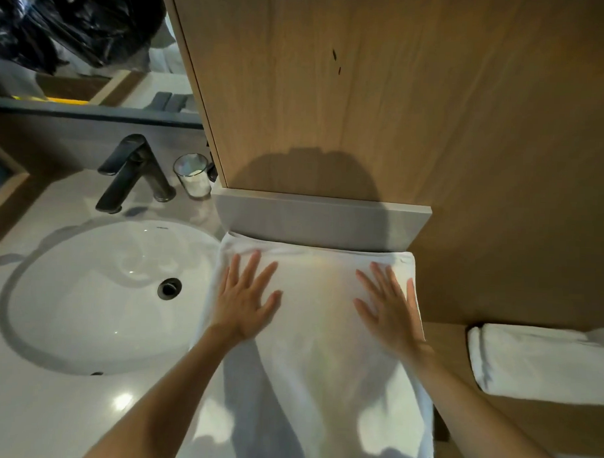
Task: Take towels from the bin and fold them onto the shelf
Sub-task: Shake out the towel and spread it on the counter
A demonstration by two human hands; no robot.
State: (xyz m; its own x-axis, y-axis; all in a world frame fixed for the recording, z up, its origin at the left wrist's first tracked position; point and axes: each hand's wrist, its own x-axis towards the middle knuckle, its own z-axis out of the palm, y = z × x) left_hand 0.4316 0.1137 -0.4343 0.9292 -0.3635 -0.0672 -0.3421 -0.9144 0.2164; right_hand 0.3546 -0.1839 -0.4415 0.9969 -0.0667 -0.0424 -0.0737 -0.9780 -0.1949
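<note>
A white towel lies spread flat on the counter to the right of the sink, its far edge against the grey backsplash. My left hand rests flat on its left part with fingers spread. On the towel's right part lies my right hand, also flat with fingers apart. Neither hand grips anything. A folded white towel sits on the lower wooden shelf at the right. The bin is not in view.
A white oval sink with a dark faucet takes up the left of the counter. A glass tumbler stands behind it. A wooden panel rises behind the towel. A mirror hangs at top left.
</note>
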